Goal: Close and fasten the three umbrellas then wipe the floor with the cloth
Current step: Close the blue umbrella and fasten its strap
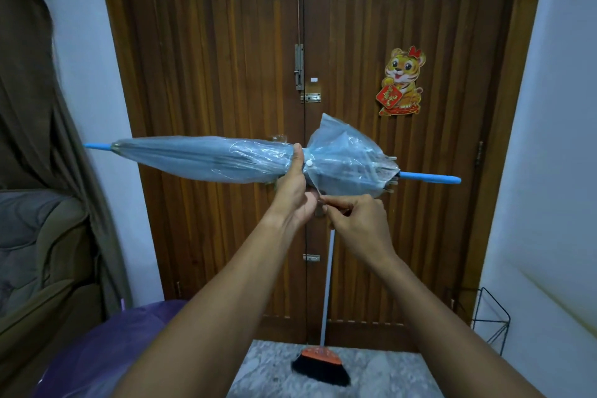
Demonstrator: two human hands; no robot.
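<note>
A folded see-through umbrella (200,157) with blue ends lies level in front of the wooden door, its tip at the left and its handle at the right. My left hand (292,186) grips it round the middle from below, thumb beside a white snap button. My right hand (358,216) sits just under the canopy, fingers pinched on the thin clear strap. Part of a purple umbrella (129,342) shows at the lower left behind my left forearm. No cloth is in view.
A broom (323,362) leans against the closed door (226,58), its bristles on the grey floor. A black wire rack (487,320) stands at the right wall. A sofa and a brown curtain (42,236) fill the left side.
</note>
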